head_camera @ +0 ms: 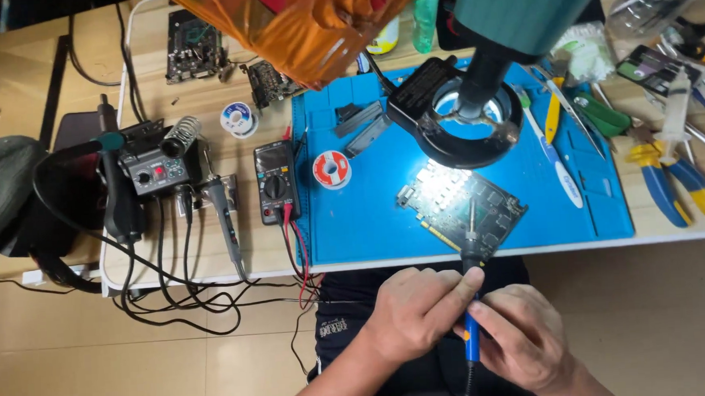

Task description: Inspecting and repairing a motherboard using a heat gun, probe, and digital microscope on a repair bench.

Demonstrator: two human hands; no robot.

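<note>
An orange translucent sheet [311, 23] and a teal cylindrical housing [519, 4] intrude from the top edge, blurred and cut off, and hide part of the bench behind them; the housing's dark stem drops through a black ring lamp [425, 130], so what lies inside the ring is hard to make out. The soldering iron [472, 296] is only partly visible: its blue and black handle is largely covered by both hands, and its cord runs off the bottom edge. The left hand [415, 311] is clenched around the upper handle, thumb laid along the black collar; the right hand [520, 334] grasps the blue lower handle from the other side, fingers touching it. The iron's thin metal tip reaches forward from the grip onto the green circuit board [462, 208], which lies tilted on the blue silicone work mat [370, 221], just beyond the table's near edge and brightly lit on its silvery upper portion. Left of the mat stand a black multimeter [275, 182] with red and black leads and a soldering station [154, 168]; a solder spool [332, 169] rests on the mat.
</note>
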